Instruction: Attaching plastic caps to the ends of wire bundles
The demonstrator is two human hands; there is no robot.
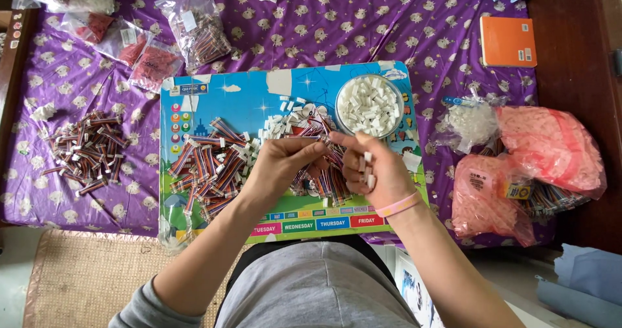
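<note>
My left hand point(280, 166) pinches a short multicoloured ribbon cable point(322, 138) above a colourful picture board point(194, 108). My right hand point(372, 166) meets it at the cable's end and keeps several small white plastic connectors point(367, 170) tucked in its curled fingers. A pink band circles my right wrist. Under and beside my hands lie heaps of the same striped cables point(210, 163), some with white ends. A round clear bowl point(369, 105) of white connectors stands just beyond my right hand on the board.
A pile of striped cables point(87, 150) lies on the purple patterned cloth point(311, 30) at left. Clear bags of parts point(194, 33) sit at the back left, pink bags point(551, 147) at right, an orange book point(508, 41) far right. A woven mat point(78, 276) covers the floor.
</note>
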